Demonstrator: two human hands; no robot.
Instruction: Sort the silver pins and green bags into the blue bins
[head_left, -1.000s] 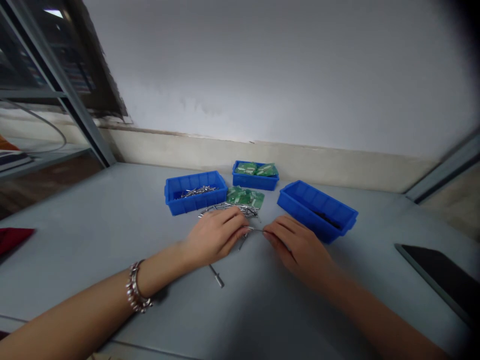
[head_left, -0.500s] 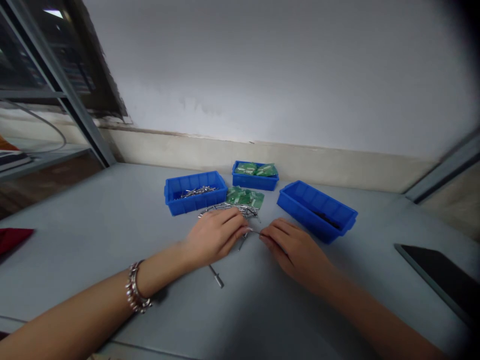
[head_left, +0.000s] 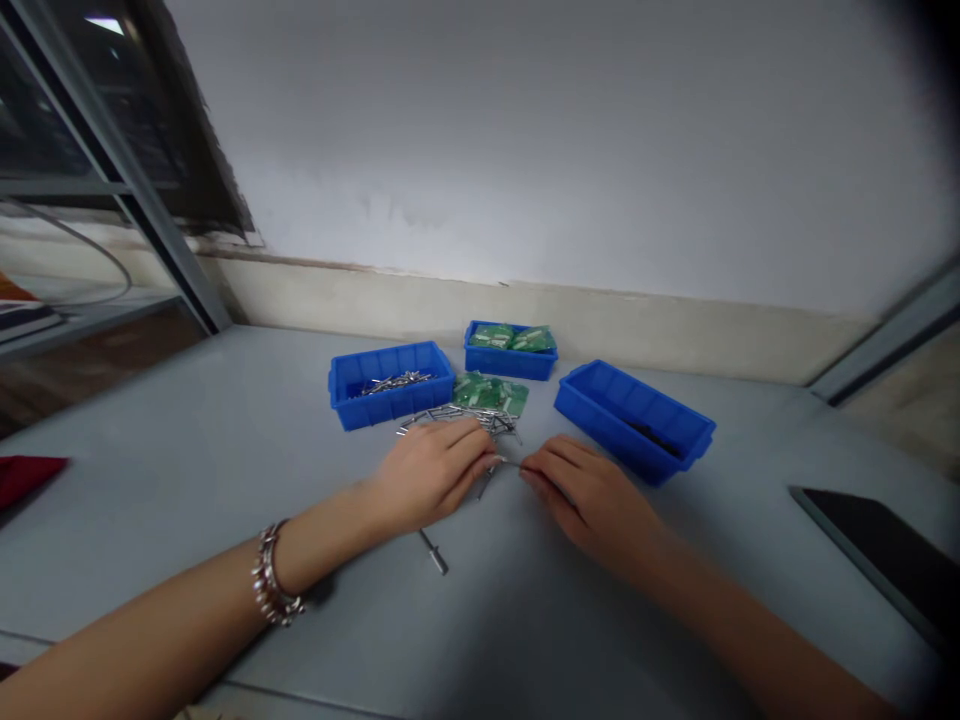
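Note:
Between my two hands a thin metal blind rivet [head_left: 511,462] spans the gap. My left hand [head_left: 433,472] pinches its left end, with the fingers closed, and a bracelet circles that wrist. Pinched on the other end is my right hand [head_left: 585,500], its fingertips hiding the tip. Behind my left hand lies a pile of silvery rivets [head_left: 495,420], partly covered by the fingers. One loose rivet [head_left: 433,553] rests on the table in front of my left hand, and another [head_left: 486,484] lies just below the gap between the hands.
A blue bin [head_left: 390,408] with rivets stands at left. A smaller blue bin [head_left: 510,365] at the back holds green packets, and a green packet [head_left: 502,393] lies before it. The right blue bin [head_left: 600,425] contains dark pieces. A dark flat device [head_left: 877,550] lies far right.

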